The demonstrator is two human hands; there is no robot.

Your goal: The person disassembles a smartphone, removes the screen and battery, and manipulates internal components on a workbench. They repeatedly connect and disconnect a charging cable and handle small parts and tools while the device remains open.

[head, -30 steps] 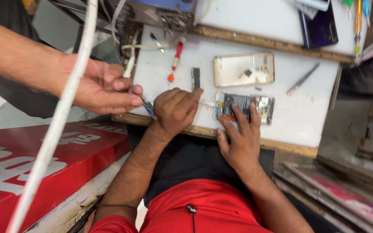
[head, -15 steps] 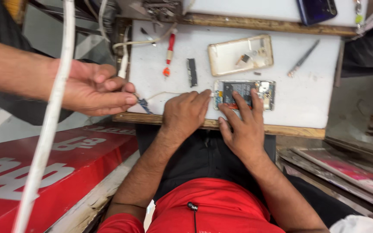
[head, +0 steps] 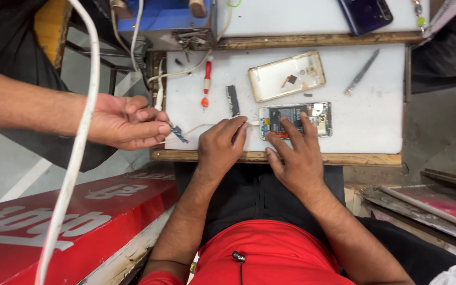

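The fingers of the right hand (head: 296, 158) lay spread and flat, gripping nothing, their tips pressing down on the opened phone (head: 295, 119), which sat bare-backed on the white work board (head: 375, 113) just past the near wooden edge. At nine o'clock from the phone, the left hand (head: 221, 145) was curled, its fingertips at the plug of a thin white cable (head: 201, 127) right at the phone's left end; whether they pinched the plug or only steadied it could not be told. Compared with half a second before, both hands had kept their places on the phone, with the left fingertips drawn a little closer to its end, so the cable looked to be going into or sitting in the port. Farther out at nine o'clock, another person's hand (head: 127, 122) came in from the left, its finger and thumb closed on the cable's other end with a small blue piece (head: 179, 134), much as it had a moment earlier. At twelve o'clock from the phone lay its gold back cover (head: 287, 75), inside up; at eleven o'clock a small dark strip (head: 232, 100) and a red screwdriver (head: 207, 79); at one o'clock a pair of tweezers (head: 361, 79). A thick white hose (head: 77, 153) crossed the left foreground.
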